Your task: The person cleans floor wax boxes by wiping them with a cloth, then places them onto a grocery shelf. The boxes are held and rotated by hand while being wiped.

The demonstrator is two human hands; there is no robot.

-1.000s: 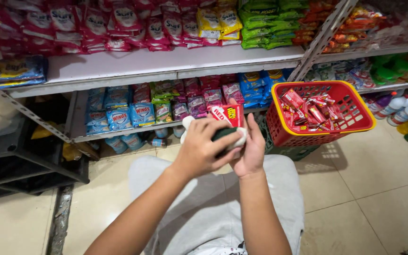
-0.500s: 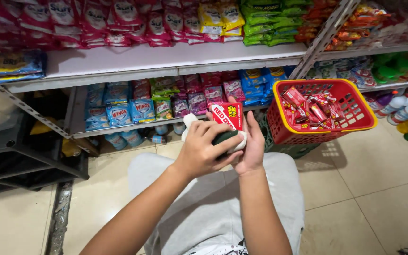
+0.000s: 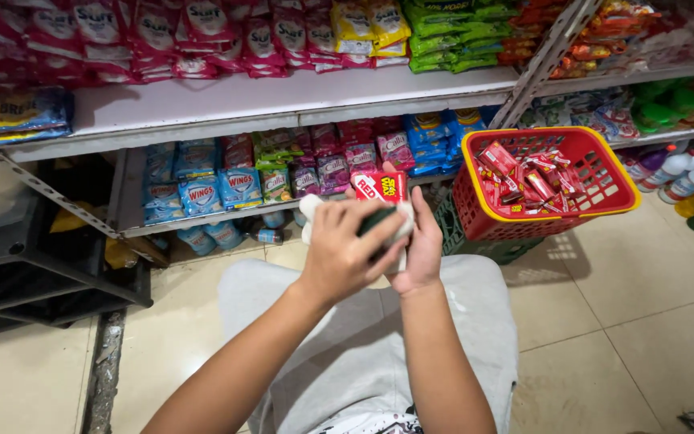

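1. Nearest us, our two bare forearms rise over our lap in light grey trousers point(image 3: 363, 345), so the work sits close and steady in front of the chest.
2. Our left hand point(image 3: 339, 253) is curled over a white cloth with a dark patch point(image 3: 383, 225), fingers closed around it and pressing it against the item, the way one grips a rag to rub a surface.
3. Our right hand point(image 3: 421, 249) cups from the other side, fingers wrapped shut on a small red rectangular packet with yellow and white print point(image 3: 379, 186). The packet stands upright between the hands, its top poking out above the fingers; its lower part is hidden by the cloth, so we cannot tell how far down the grip goes.
4. Just right of the right hand and a little beyond it sits a red plastic basket with a yellow rim point(image 3: 604, 210), tilted towards us so the inside shows. In it lies a loose heap of small red packets point(image 3: 524, 177) much like the one in hand, within easy reach of that hand.
5. The basket rests on a dark green crate point(image 3: 459, 233), which lifts it off the pale tiled floor point(image 3: 604, 337).
6. Beyond the hands, a low metal shelf point(image 3: 194, 225) holds blue, green and pink sachets point(image 3: 238, 185) standing in rows.
7. Farther up, a white shelf board point(image 3: 283, 92) carries hanging red, yellow and green pouches point(image 3: 202, 32).
8. Far right of the hands, white bottles with coloured caps point(image 3: 684, 177) stand on the floor.
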